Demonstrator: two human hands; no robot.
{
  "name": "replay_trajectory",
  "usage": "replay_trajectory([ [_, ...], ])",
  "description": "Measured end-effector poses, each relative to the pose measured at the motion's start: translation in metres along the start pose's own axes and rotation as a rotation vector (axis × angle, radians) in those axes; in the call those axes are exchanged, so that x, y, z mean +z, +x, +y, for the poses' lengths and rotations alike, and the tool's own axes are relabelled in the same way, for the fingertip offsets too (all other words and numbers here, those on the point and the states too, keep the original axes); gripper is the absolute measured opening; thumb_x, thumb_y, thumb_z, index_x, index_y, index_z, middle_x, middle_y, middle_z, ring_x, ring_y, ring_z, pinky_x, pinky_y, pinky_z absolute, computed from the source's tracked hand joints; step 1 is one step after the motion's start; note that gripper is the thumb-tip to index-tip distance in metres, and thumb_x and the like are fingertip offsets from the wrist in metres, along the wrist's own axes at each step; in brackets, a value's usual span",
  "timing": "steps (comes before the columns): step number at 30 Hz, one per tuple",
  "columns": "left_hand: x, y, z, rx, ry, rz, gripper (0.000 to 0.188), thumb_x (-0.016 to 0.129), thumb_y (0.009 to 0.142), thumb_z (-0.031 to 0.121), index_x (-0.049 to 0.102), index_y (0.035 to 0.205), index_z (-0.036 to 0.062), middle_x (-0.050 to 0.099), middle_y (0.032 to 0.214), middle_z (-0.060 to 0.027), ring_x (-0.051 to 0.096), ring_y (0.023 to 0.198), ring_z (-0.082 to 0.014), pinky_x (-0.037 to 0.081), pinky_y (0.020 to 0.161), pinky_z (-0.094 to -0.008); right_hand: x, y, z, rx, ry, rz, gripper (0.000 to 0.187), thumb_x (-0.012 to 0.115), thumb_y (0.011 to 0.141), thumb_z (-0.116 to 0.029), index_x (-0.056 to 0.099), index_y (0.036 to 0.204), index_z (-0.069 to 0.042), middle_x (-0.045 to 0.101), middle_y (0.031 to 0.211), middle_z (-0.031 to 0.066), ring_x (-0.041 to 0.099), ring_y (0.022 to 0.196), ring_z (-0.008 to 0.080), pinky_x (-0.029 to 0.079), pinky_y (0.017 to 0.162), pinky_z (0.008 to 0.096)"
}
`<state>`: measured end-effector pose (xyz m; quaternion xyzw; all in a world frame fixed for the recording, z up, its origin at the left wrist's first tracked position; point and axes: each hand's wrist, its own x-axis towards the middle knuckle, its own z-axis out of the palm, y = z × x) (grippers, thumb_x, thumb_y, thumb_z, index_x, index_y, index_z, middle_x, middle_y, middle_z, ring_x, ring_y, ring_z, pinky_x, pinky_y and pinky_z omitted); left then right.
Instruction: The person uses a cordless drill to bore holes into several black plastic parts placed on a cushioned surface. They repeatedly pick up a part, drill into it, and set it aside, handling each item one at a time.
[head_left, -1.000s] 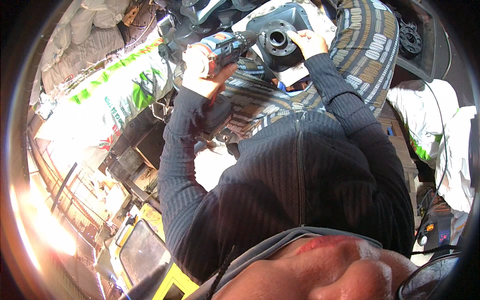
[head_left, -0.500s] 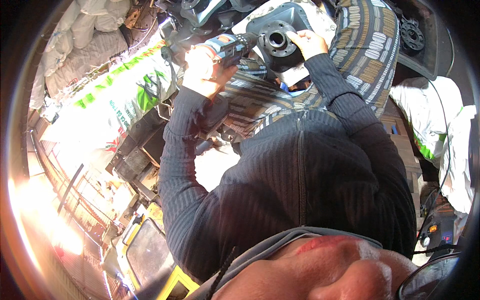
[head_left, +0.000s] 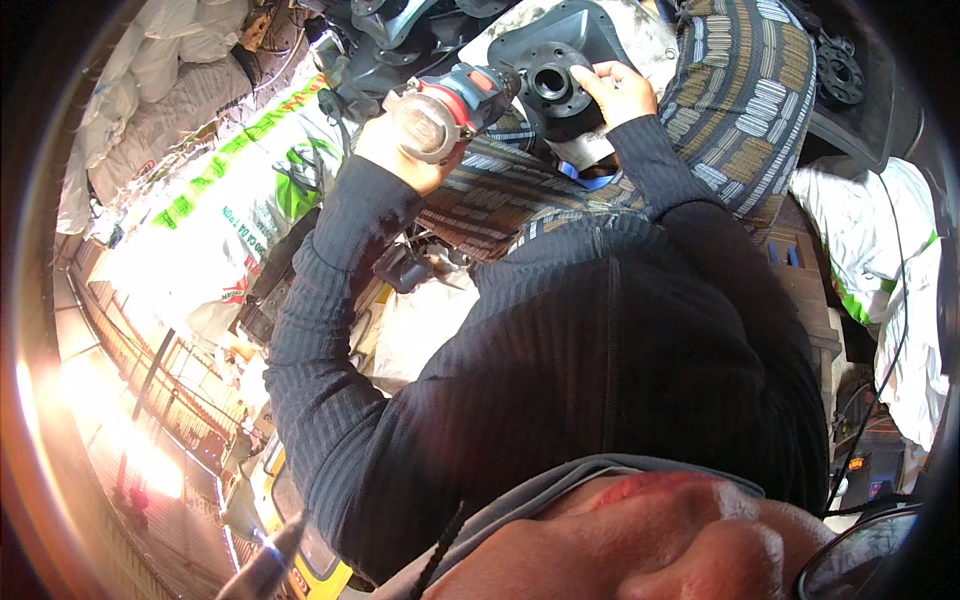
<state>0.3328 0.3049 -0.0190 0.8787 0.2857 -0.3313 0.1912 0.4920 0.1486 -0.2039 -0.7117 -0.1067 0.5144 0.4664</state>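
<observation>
My left hand (head_left: 392,150) is wrapped round a red, grey and teal power drill (head_left: 440,115). The drill's black chuck end points right, close to a black round flange (head_left: 550,88) with a wide centre hole and smaller holes about it. Whether the tip touches the flange cannot be made out. The flange tops a dark moulded part with a broad squared base (head_left: 600,30), which lies between my legs on a white sheet or sack. My right hand (head_left: 622,90) pinches the flange's right rim between thumb and fingers.
More dark moulded parts (head_left: 390,30) lie beyond my knees. At the right stands a black tray-like part with a holed disc (head_left: 840,72). White and green sacks (head_left: 245,205) line the left, with others (head_left: 865,230) at right. A cable (head_left: 903,270) hangs at the right.
My left elbow has swung outward to the left. The drill has turned, so its rounded rear end now shows more. My right hand stays on the flange rim.
</observation>
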Motion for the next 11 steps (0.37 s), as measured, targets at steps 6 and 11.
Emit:
replay_trajectory([
  [6,-0.007,0.008,0.013,-0.042,0.025,-0.064,0.038,0.063,0.075,0.022,0.057,0.112,0.0147,0.062,0.102,-0.0093,0.058,0.096,-0.0257,0.043,0.087,-0.0376,0.002,-0.001,0.004,0.001,0.106,-0.009,0.029,0.071,0.075,-0.027,0.063,0.084,-0.001,0.061,0.071,-0.0011,0.052,0.065,0.0042,0.043,0.062,0.0198],
  [11,0.008,0.013,-0.003,0.119,0.179,0.098,0.038,0.059,0.075,0.039,0.060,0.103,0.0142,0.064,0.096,-0.0097,0.063,0.086,-0.0251,0.051,0.076,-0.0351,0.000,0.000,0.005,-0.010,0.113,0.005,0.033,0.073,0.072,-0.031,0.064,0.085,-0.001,0.063,0.068,0.0024,0.053,0.060,0.0058,0.044,0.058,0.0226],
])
